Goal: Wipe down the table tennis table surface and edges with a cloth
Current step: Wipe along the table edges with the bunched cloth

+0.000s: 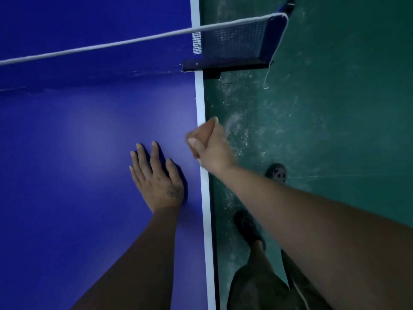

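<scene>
Left hand flat, bracing on table near its right edge; right hand curled over edge line, cloth grip unclear; I'd drag steadily toward net.

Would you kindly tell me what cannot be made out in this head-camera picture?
Head view: cloth not identifiable; the dark patch under the flat left hand could be shadow or cloth.
Head view: curled right hand at the blue table's white edge stripe is motion-blurred; its fingers hide any contents.
Head view: dark mesh net runs off the left frame edge.
</scene>
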The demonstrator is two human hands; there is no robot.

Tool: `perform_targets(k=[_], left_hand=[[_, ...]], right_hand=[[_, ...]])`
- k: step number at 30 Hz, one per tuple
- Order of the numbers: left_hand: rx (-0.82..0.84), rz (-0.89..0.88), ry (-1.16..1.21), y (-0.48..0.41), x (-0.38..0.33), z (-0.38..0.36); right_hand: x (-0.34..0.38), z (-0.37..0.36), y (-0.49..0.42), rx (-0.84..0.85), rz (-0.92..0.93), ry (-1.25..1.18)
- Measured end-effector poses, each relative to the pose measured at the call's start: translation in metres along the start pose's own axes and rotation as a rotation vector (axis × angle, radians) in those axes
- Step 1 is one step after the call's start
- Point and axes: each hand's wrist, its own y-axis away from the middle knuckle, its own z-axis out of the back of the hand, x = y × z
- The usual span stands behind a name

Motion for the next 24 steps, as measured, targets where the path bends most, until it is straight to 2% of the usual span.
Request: perform_targets(k=[3,8,14,17,24], left_hand=[[-0.005,0.099,0.009,-0.033,-0.023,-0.007],[-0.07,0.28,-0.035,-0.082,-0.054,-0.022],[-0.106,0.298,-0.033,-0.082,-0.054,-0.025],[-0.116,0.278,-0.056,-0.085,-0.053,-0.027],[-0.144,0.257,-0.072,-0.084,-0.052,-0.03]], right_hand=[[-0.017,-0.006,0.011,-0.02,0.016,-0.018],[-0.002,-0.015,-0.002,-0.125,0.004,-0.043],[0.044,-0.019,-0.046,-0.276,-0.001,-0.102],[0.067,-0.016,-0.072,-0.283,-0.014,-0.134],[0.035,-0.001,-0.049,-0.345,0.055,-0.175]])
